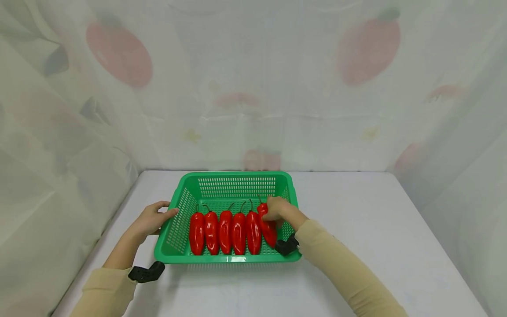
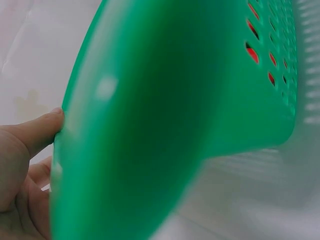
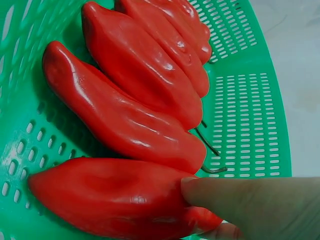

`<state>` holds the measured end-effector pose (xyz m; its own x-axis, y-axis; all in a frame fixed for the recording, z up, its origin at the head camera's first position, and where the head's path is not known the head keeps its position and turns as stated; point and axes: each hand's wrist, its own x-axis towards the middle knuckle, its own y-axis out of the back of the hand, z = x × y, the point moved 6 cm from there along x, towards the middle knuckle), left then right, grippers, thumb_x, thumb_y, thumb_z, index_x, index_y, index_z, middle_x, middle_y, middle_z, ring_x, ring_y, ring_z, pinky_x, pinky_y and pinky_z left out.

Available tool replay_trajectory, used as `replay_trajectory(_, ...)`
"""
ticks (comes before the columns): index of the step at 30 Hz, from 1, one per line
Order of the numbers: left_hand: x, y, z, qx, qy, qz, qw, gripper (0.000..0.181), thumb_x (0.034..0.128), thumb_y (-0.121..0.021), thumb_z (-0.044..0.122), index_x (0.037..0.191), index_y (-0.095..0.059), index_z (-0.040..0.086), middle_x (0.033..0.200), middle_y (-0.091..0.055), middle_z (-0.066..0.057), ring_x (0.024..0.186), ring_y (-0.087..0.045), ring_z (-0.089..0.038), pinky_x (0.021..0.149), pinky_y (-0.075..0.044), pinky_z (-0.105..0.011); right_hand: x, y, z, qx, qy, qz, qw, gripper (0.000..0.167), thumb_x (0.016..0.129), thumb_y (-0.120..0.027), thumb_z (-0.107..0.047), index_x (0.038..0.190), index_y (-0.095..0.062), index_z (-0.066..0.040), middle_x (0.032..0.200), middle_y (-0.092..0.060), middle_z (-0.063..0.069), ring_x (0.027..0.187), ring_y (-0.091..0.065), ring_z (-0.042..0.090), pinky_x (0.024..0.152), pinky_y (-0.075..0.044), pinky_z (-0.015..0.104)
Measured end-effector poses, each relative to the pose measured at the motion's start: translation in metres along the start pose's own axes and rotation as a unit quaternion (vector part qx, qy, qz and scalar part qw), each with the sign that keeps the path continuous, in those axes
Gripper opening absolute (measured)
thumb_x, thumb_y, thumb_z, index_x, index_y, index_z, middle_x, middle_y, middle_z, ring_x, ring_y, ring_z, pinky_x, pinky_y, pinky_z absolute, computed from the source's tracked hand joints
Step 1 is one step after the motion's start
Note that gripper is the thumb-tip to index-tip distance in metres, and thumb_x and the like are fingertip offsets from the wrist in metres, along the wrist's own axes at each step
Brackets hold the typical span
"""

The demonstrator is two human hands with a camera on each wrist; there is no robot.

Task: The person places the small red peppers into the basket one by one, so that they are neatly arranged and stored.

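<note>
A green plastic basket (image 1: 198, 259) with slotted walls holds several red peppers (image 1: 239, 233), lying side by side in a row with their thin stems toward the far wall. At the basket's left side, my left hand (image 1: 150, 219) grips the rim, thumb over the top; in the left wrist view the rim (image 2: 95, 150) hides part of the fingers. My right hand (image 1: 278, 208) reaches inside and pinches the rightmost pepper (image 1: 270, 233) near its stem end. The right wrist view shows the thumb pressed on that pepper (image 3: 110, 197), which lies on or close to the basket floor; the other fingers are mostly hidden.
Beneath the basket is a white table (image 1: 356, 211), extending well to the right of it. A pale curtain (image 1: 309, 88) printed with faded red fruit rises behind the table's far edge, and similar sheets hang at both sides. Black wrist-worn devices (image 1: 146, 272) sit on both forearms.
</note>
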<state>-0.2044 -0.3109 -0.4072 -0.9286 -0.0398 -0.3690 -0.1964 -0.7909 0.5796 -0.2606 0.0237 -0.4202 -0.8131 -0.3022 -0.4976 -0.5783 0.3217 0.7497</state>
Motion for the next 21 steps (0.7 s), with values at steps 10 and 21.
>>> replay_trajectory(10, -0.0006, 0.0, 0.0, 0.001, 0.0, 0.001, 1.0, 0.062, 0.0922, -0.052, 0.041, 0.133, -0.034, -0.003, 0.114, -0.057, -0.027, 0.082, -0.064, -0.02, 0.074, -0.054, -0.045, 0.0011, -0.0033, -0.0012, -0.059, -0.001, -0.013, 0.9982, 0.022, 0.088, -0.061, -0.024, 0.081, -0.052, -0.005, 0.069, -0.061, 0.009, 0.064, -0.068, 0.024, 0.062, -0.055, 0.028)
replay_trajectory(21, -0.0006, -0.0006, 0.0007, -0.002, -0.002, 0.002, 1.0, 0.062, 0.0925, -0.052, 0.04, 0.133, -0.034, -0.003, 0.114, -0.057, -0.027, 0.082, -0.064, -0.02, 0.073, -0.054, -0.044, 0.0053, -0.0055, 0.0, -0.061, -0.007, -0.011, 0.9981, 0.022, 0.088, -0.061, -0.024, 0.087, -0.055, -0.004, 0.074, -0.059, 0.01, 0.062, -0.068, 0.025, 0.059, -0.055, 0.031)
